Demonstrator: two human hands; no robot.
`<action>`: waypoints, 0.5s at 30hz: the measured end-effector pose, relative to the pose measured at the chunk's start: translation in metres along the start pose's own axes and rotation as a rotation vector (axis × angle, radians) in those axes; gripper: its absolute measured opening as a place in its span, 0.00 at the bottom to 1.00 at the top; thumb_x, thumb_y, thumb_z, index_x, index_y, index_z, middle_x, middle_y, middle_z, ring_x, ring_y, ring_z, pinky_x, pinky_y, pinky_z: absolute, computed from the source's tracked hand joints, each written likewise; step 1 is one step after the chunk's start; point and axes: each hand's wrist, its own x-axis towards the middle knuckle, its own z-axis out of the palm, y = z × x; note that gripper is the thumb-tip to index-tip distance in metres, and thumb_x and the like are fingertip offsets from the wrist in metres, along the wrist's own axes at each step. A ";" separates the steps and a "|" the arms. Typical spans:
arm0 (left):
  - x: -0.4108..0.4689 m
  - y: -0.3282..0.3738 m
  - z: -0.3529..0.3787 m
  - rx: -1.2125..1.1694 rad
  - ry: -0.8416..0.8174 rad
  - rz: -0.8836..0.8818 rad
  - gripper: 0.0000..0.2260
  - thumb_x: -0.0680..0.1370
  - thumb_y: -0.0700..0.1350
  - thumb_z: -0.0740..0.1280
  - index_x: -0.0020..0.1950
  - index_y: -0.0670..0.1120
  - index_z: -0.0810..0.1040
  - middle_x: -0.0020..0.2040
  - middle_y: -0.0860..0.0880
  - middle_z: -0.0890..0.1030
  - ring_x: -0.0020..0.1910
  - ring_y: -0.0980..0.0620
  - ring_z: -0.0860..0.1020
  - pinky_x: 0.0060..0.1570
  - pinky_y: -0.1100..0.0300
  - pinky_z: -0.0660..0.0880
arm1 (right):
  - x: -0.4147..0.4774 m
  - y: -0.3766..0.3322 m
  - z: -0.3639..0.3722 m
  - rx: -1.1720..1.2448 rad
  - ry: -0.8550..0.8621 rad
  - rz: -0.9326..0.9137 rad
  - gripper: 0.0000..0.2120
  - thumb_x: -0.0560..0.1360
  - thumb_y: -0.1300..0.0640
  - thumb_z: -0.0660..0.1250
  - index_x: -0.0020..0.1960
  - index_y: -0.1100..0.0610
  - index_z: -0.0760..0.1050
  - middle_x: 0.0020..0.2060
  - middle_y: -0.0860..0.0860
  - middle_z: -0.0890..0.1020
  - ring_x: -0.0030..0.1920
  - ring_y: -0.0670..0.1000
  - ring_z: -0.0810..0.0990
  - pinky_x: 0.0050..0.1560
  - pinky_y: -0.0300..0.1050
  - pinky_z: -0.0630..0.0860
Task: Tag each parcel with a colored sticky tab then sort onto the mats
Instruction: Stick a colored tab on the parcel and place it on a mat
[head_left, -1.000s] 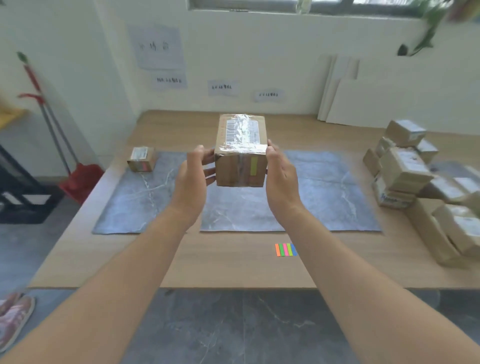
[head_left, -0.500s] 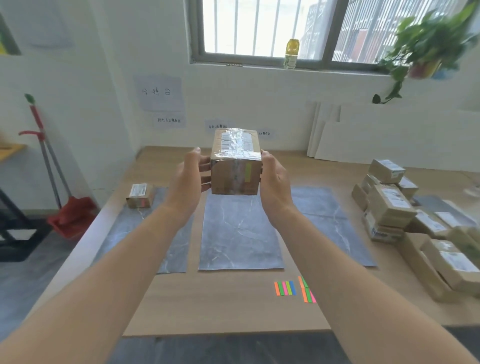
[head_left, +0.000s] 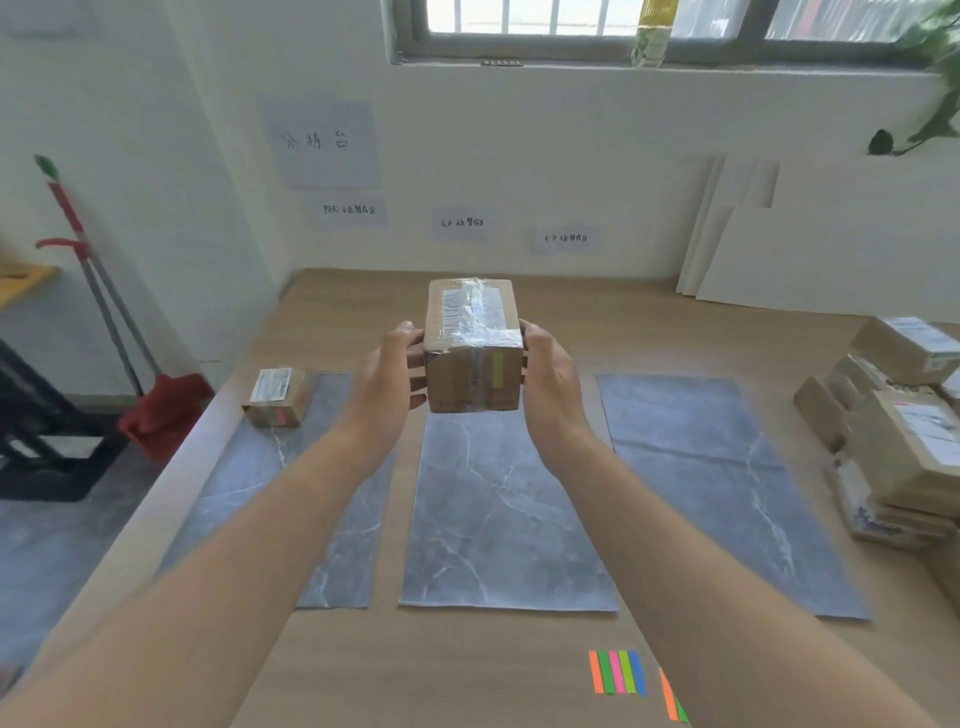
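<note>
The taped parcel (head_left: 472, 345) is a closed brown cardboard box; its contents cannot be seen. Clear tape and a white barcode label cover its top, and a yellow-green tab (head_left: 497, 370) stands upright on the face turned toward the camera. It is held in the air, clear of the desk (head_left: 395, 670), over the far end of the middle mat (head_left: 498, 519).

The left mat (head_left: 260, 493) carries a small parcel (head_left: 280, 397) at its far left corner, also shut, with a white label on top and a pink tab (head_left: 281, 415) on its near side. The right mat (head_left: 717, 483) lies just beside the middle one. Farther right, a pile of parcels (head_left: 904, 431) is heaped on the desk, all closed, several with white labels.

Near the front edge of the desk lies a strip of sticky tabs (head_left: 617, 671) in orange, green, pink and blue, with a second strip (head_left: 671, 701) just to its right, partly hidden by the right forearm.

Both arms reach straight forward, backs of the hands toward the camera. The left hand (head_left: 387, 387) clasps the taped parcel's left side, thumb up at the top edge and fingers curled against the box. The right hand (head_left: 550, 387) mirrors it on the right side, thumb at the upper edge. Each grip is pressed onto the box, which is held level between the two palms.
</note>
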 end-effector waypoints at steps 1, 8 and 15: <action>0.016 -0.007 0.002 0.022 -0.004 -0.015 0.19 0.85 0.55 0.49 0.51 0.55 0.80 0.46 0.57 0.85 0.52 0.51 0.80 0.60 0.52 0.74 | 0.017 0.010 0.004 -0.016 -0.012 0.020 0.23 0.83 0.46 0.51 0.53 0.58 0.80 0.49 0.56 0.84 0.45 0.47 0.81 0.45 0.46 0.80; 0.112 -0.062 0.004 0.072 0.027 -0.161 0.21 0.85 0.57 0.48 0.53 0.53 0.80 0.51 0.51 0.84 0.54 0.48 0.79 0.60 0.51 0.72 | 0.098 0.076 0.029 -0.071 -0.040 0.174 0.23 0.77 0.39 0.51 0.55 0.44 0.83 0.55 0.52 0.83 0.58 0.54 0.80 0.59 0.55 0.80; 0.185 -0.123 -0.003 0.006 0.014 -0.290 0.20 0.85 0.57 0.49 0.55 0.51 0.79 0.53 0.48 0.84 0.52 0.50 0.79 0.60 0.52 0.72 | 0.140 0.125 0.053 -0.026 -0.035 0.291 0.19 0.82 0.47 0.52 0.57 0.45 0.83 0.52 0.47 0.85 0.48 0.39 0.82 0.39 0.28 0.74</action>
